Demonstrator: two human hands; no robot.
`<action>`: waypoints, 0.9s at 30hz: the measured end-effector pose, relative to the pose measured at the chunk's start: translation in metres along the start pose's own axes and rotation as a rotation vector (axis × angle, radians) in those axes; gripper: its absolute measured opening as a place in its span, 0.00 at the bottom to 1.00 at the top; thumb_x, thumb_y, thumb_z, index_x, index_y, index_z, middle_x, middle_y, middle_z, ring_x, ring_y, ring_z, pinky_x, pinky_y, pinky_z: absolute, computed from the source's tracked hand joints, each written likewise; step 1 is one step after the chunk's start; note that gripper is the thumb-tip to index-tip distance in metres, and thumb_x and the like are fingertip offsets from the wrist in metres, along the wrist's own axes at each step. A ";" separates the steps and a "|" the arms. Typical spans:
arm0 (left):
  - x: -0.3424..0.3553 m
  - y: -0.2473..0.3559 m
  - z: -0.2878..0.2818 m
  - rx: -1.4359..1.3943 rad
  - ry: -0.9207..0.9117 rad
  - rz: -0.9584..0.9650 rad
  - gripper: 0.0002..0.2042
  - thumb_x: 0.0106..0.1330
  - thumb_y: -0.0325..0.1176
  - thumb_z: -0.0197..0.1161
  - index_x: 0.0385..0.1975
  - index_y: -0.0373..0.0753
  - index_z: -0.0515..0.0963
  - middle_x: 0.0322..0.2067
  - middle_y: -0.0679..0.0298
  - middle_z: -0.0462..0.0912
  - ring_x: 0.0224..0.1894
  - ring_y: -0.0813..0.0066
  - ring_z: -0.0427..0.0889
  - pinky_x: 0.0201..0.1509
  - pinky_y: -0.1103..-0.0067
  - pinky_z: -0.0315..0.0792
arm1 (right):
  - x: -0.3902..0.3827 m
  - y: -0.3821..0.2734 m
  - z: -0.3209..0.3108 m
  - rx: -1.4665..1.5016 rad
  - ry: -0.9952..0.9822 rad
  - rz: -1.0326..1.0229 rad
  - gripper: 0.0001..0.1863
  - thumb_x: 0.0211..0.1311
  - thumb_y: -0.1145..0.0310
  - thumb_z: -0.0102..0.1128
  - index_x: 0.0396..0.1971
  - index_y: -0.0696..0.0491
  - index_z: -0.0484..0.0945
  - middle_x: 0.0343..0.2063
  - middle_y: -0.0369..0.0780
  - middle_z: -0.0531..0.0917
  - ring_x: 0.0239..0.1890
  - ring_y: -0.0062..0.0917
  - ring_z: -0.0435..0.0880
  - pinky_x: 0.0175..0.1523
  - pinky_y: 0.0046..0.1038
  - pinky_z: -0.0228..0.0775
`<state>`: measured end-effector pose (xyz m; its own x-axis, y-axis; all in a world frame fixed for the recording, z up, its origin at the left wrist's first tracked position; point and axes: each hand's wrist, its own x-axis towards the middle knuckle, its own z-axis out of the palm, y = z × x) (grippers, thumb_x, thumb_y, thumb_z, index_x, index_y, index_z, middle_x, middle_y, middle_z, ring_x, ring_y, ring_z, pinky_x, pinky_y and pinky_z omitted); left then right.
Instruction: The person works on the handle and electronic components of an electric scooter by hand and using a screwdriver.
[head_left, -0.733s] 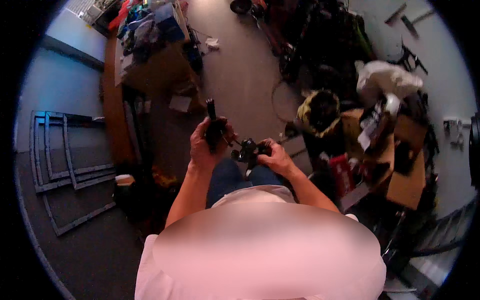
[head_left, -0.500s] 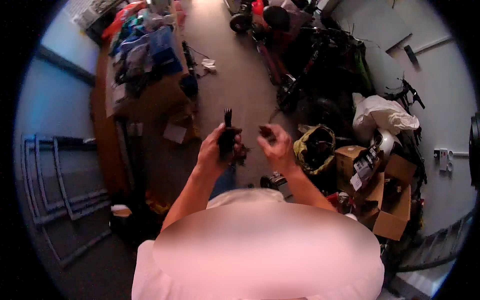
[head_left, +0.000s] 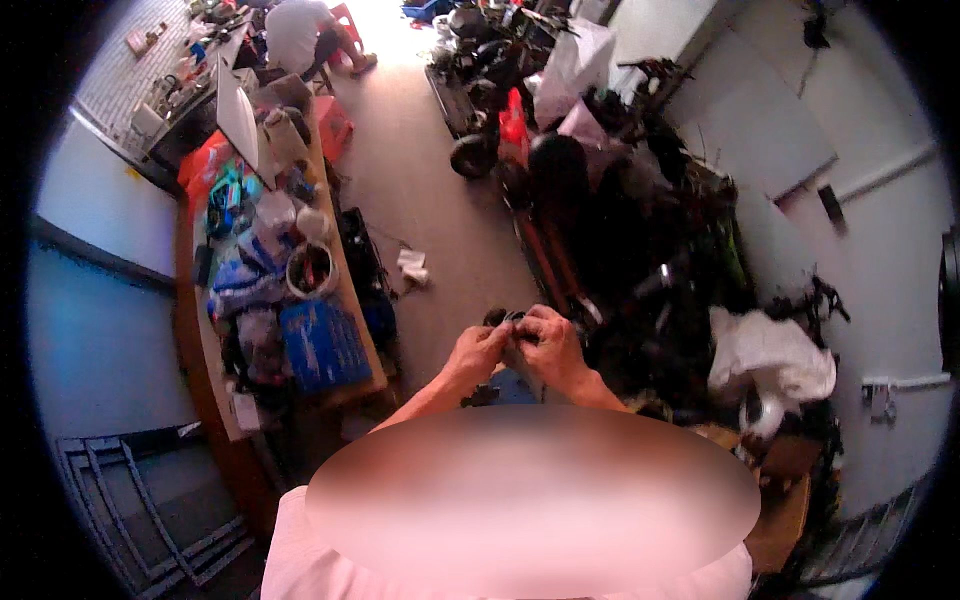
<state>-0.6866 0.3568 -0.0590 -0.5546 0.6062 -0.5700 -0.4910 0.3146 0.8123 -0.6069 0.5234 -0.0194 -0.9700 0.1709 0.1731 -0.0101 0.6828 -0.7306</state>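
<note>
Close together in front of my body, both hands meet on a small dark thing (head_left: 513, 317) with a thin, pale curved edge. My left hand (head_left: 476, 354) is closed, its thumb and fingers gripping the piece from the left. From the right, my right hand (head_left: 552, 346) pinches it with bent fingers. Much of the thing is covered by the fingers, and its kind cannot be made out. Below my left hand, a dark bit (head_left: 480, 396) shows beside blue cloth (head_left: 515, 388).
A long bench on the left bears a blue box (head_left: 325, 348), a round tub (head_left: 311, 270) and bags. Piled scooters and a white sack (head_left: 772, 352) line the right. Paper scraps (head_left: 411, 266) lie on the floor. Farther off, another person (head_left: 298, 38) sits by the bench.
My hands, apart before, have come together on the dark thing. The view has tilted up, bringing the far floor and the seated person into sight.
</note>
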 end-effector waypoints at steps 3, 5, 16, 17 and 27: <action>0.078 0.044 -0.038 -0.056 0.014 -0.017 0.25 0.76 0.54 0.58 0.27 0.36 0.82 0.20 0.67 0.79 0.22 0.81 0.74 0.23 0.78 0.66 | 0.100 0.042 0.003 0.045 -0.064 0.017 0.04 0.53 0.74 0.66 0.29 0.55 0.85 0.32 0.45 0.83 0.39 0.44 0.84 0.43 0.41 0.77; 0.099 0.098 -0.055 -0.158 0.047 -0.059 0.22 0.76 0.50 0.60 0.29 0.34 0.80 0.20 0.70 0.74 0.21 0.81 0.71 0.23 0.78 0.65 | 0.159 0.046 0.001 0.096 -0.052 0.011 0.04 0.53 0.74 0.65 0.29 0.55 0.85 0.32 0.45 0.83 0.38 0.44 0.84 0.42 0.41 0.77; 0.278 0.306 -0.246 -0.382 0.109 0.099 0.13 0.75 0.42 0.60 0.36 0.38 0.78 0.22 0.70 0.71 0.21 0.81 0.68 0.21 0.80 0.60 | 0.593 0.169 0.078 0.221 0.381 0.084 0.07 0.65 0.69 0.61 0.33 0.58 0.81 0.26 0.40 0.84 0.30 0.29 0.82 0.39 0.32 0.76; 0.296 0.317 -0.264 -0.424 0.080 0.073 0.13 0.74 0.41 0.60 0.33 0.38 0.77 0.23 0.69 0.72 0.21 0.80 0.69 0.22 0.79 0.62 | 0.633 0.187 0.085 0.223 0.406 0.113 0.07 0.67 0.68 0.61 0.33 0.57 0.81 0.25 0.39 0.83 0.28 0.28 0.82 0.38 0.31 0.76; 0.514 0.469 -0.478 -0.617 0.172 0.056 0.09 0.69 0.36 0.57 0.36 0.36 0.76 0.28 0.59 0.81 0.29 0.69 0.80 0.35 0.74 0.75 | 0.891 0.309 0.021 0.655 0.227 0.472 0.07 0.65 0.67 0.66 0.35 0.56 0.83 0.27 0.33 0.85 0.25 0.21 0.81 0.33 0.26 0.72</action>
<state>-1.5231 0.4672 -0.0300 -0.6653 0.4674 -0.5822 -0.7261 -0.2235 0.6503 -1.4790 0.8716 -0.1049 -0.8358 0.5222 -0.1692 0.1772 -0.0351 -0.9835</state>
